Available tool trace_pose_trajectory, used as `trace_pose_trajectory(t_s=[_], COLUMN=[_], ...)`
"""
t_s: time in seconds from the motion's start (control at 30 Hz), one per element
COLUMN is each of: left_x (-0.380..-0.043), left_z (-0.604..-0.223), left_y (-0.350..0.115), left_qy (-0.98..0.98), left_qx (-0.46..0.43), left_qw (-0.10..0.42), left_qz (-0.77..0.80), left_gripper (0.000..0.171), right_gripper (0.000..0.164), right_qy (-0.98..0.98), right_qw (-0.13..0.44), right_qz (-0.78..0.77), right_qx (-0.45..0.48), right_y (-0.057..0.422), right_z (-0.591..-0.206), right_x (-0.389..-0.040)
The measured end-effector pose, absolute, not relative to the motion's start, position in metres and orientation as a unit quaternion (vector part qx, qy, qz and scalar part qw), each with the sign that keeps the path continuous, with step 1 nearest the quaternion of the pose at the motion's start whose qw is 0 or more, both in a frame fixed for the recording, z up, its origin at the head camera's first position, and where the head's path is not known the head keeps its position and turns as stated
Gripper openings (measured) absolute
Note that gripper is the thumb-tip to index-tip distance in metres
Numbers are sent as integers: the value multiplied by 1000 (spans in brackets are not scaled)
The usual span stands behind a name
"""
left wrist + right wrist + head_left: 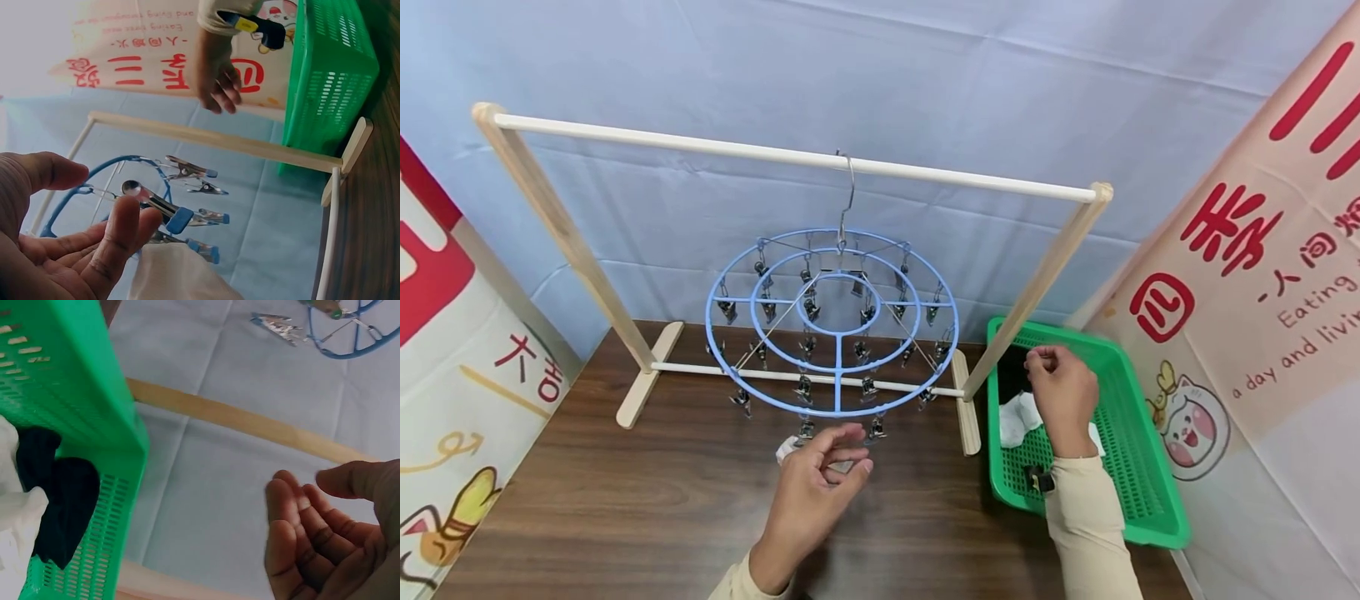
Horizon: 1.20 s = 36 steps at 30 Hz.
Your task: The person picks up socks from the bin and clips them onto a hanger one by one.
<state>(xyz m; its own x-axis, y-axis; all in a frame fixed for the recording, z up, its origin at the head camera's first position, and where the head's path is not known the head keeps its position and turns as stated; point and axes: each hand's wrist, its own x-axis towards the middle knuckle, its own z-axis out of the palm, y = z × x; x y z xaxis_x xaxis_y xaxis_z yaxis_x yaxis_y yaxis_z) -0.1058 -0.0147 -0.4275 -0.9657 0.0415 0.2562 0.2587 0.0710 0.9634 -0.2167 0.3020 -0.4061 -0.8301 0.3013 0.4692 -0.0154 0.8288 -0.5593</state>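
A round blue clip hanger point(838, 390) with many metal clips hangs by its hook from a white rod. At its near edge, my left hand point(820, 483) has its thumb and fingers apart, close to a blue-tipped clip point(178, 219) in the left wrist view. A piece of white cloth point(178, 275) hangs just below the clips there, mostly hidden by the hand in the head view. My right hand point(1066, 396) is above the green basket point(1131, 383), fingers loosely bent with nothing between them. In the basket lie white cloths point(1018, 419) and a black cloth point(69, 494).
The wooden rack's right post point(1037, 292) rises between hanger and basket, with its foot point(967, 417) beside the basket wall. The left post point(565, 242) stands on the brown table point(647, 500). Blue cloth point(925, 83) hangs behind; a printed banner point(1247, 333) borders the right.
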Motion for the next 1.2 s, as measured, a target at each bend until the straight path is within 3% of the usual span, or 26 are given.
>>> trace_pose_trajectory(t_s=[0.1,0.3,0.4,0.6,0.77,0.83,1.03,1.2], left_x=[-106,-107,-108,-110,-114,-115,-118,-119], left_z=[-428,-427,-426,-426,-425,-425,-425,-424], left_y=[-14,-13,-13,-12,-11,-11,-9,-8], left_qy=[-724,-723,-720,-713,-702,-689,-665,-658], left_qx=[-106,-101,-96,-89,-90,-93,-102,-99], left_qw=[76,57,39,15,-4,-15,-27,-33], left_qz=[-678,-681,-686,-695,-707,-718,-739,-746], left_gripper=[36,37,38,42,40,40,40,41], right_gripper=[21,32,35,25,41,39,24,23], right_qy=[-933,-967,-971,-967,-959,-955,-947,-947], right_qw=[224,36,-24,-69,-121,-132,-120,-119], right_qz=[270,237,221,223,230,233,228,198], right_qx=[-83,-85,-84,-101,-115,-126,-189,-222], right_y=[306,315,320,327,331,334,346,354], right_z=[-409,-415,-421,-434,-443,-446,-456,-463], right_x=[-219,-227,-234,-244,-248,-249,-249,-249])
